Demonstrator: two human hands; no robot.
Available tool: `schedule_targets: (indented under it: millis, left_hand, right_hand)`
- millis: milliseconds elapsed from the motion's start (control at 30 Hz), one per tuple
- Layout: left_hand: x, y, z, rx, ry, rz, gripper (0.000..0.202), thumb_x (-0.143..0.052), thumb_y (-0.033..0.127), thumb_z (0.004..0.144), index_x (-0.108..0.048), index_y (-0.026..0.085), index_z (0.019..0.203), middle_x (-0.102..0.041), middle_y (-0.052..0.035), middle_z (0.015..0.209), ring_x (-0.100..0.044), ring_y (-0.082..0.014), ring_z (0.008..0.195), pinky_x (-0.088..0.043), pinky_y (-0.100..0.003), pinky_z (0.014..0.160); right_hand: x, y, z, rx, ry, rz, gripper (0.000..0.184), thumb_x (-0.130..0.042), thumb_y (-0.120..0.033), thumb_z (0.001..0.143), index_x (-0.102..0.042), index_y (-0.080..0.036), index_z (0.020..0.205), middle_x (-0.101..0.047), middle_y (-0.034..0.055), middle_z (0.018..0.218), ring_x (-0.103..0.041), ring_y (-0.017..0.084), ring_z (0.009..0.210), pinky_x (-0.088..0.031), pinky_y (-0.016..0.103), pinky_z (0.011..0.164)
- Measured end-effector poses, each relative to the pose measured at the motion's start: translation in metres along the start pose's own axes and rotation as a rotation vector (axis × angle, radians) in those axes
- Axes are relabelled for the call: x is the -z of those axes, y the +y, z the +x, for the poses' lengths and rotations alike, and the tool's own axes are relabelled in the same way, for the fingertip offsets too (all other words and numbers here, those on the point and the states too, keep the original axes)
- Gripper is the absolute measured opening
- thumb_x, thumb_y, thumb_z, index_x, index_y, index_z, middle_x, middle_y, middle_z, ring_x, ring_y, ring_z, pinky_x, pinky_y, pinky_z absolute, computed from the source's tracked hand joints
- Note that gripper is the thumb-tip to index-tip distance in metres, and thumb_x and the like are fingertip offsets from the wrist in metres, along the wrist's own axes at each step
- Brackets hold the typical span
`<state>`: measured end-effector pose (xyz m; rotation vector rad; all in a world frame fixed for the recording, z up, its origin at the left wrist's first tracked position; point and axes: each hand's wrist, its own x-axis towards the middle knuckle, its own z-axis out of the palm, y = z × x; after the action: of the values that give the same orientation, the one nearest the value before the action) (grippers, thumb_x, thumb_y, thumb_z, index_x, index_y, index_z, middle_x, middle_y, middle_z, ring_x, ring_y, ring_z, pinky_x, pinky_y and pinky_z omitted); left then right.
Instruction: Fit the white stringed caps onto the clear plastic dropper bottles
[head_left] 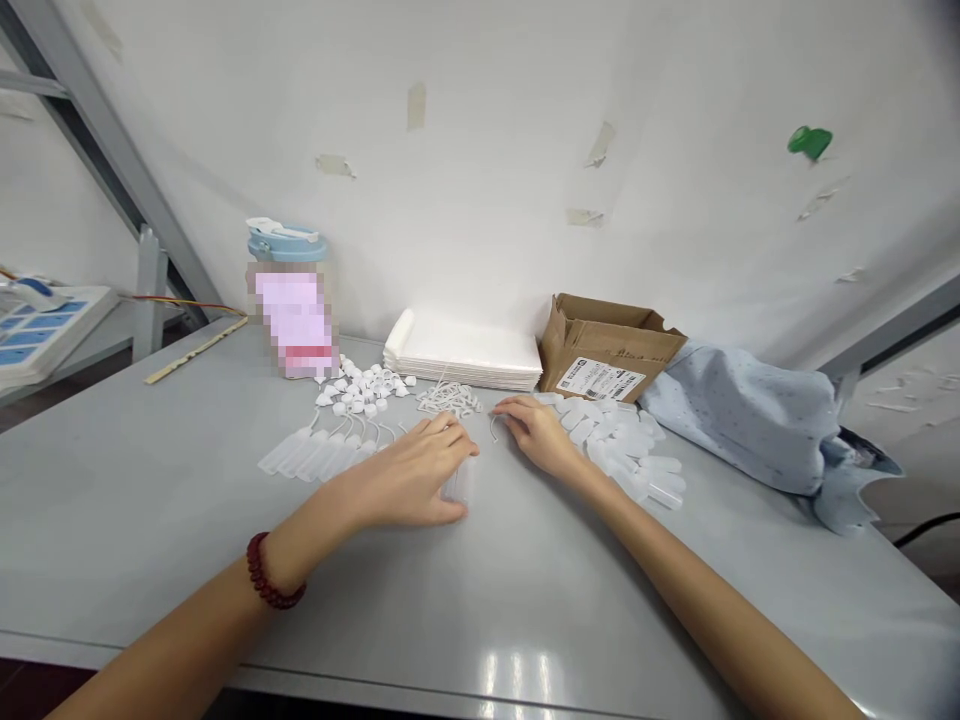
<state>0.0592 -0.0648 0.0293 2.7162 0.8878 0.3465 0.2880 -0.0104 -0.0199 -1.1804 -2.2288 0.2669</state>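
My left hand [416, 472] lies on the grey table [480, 590], fingers curled round a small clear plastic bottle [459, 484]. My right hand [536, 432] rests a little to the right, its fingertips pinching a thin white loop strap [495, 426]. More loop straps [448, 400] lie in a small heap just beyond both hands. A row of finished clear bottles with straps [315, 455] lies to the left. Loose clear bottles [630, 450] are piled by my right wrist. White caps [365, 388] are scattered behind.
A stack of white bags [465, 355] and an open cardboard box [607, 350] stand at the back by the wall. A blue-lidded jug [289, 300] stands back left. Light blue cloth [757, 420] lies at the right. A wooden stick [196, 350] lies far left.
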Motion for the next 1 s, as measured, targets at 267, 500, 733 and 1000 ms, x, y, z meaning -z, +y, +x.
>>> schedule_targets:
  millis: [267, 500, 733, 1000]
  left_hand:
    - [0.001, -0.001, 0.001, 0.004, 0.008, 0.005, 0.039, -0.063, 0.029, 0.075, -0.054, 0.016, 0.111, -0.058, -0.0078, 0.099, -0.046, -0.0273, 0.104, -0.040, -0.038, 0.086]
    - [0.005, 0.001, 0.000, 0.007, 0.053, -0.020, 0.047, -0.063, 0.042, 0.079, -0.050, 0.017, 0.117, -0.055, -0.0085, 0.104, -0.044, -0.0271, 0.107, -0.041, -0.039, 0.089]
    - [0.008, 0.008, 0.003, 0.002, 0.259, -0.031, 0.019, -0.051, 0.020, 0.085, -0.052, 0.017, 0.104, -0.057, -0.0077, 0.101, -0.045, -0.0243, 0.103, -0.044, -0.038, 0.085]
    - [-0.005, 0.012, 0.010, -0.029, 0.362, -0.055, 0.012, -0.048, 0.014, 0.087, -0.056, 0.016, 0.096, -0.060, -0.0070, 0.091, -0.049, -0.0226, 0.094, -0.045, -0.037, 0.079]
  right_hand:
    - [-0.004, -0.002, -0.005, -0.037, 0.031, -0.004, 0.030, -0.043, -0.005, 0.084, -0.070, -0.017, 0.092, -0.066, 0.0113, 0.095, -0.059, 0.023, 0.092, -0.046, 0.038, 0.085]
    - [0.006, -0.009, -0.013, -0.127, 0.090, 0.054, 0.021, -0.047, -0.007, 0.079, -0.065, -0.017, 0.085, -0.064, 0.0094, 0.086, -0.059, 0.023, 0.084, -0.046, 0.038, 0.078]
    - [0.022, -0.032, -0.028, -0.337, 0.149, 0.276, 0.013, -0.052, -0.024, 0.082, -0.061, -0.017, 0.086, -0.065, 0.0059, 0.084, -0.060, 0.018, 0.076, -0.047, 0.032, 0.067]
    - [0.031, -0.061, -0.032, -0.543, 0.067, 0.990, 0.018, -0.071, -0.030, 0.070, -0.065, -0.018, 0.083, -0.062, 0.0004, 0.078, -0.055, 0.013, 0.071, -0.042, 0.026, 0.067]
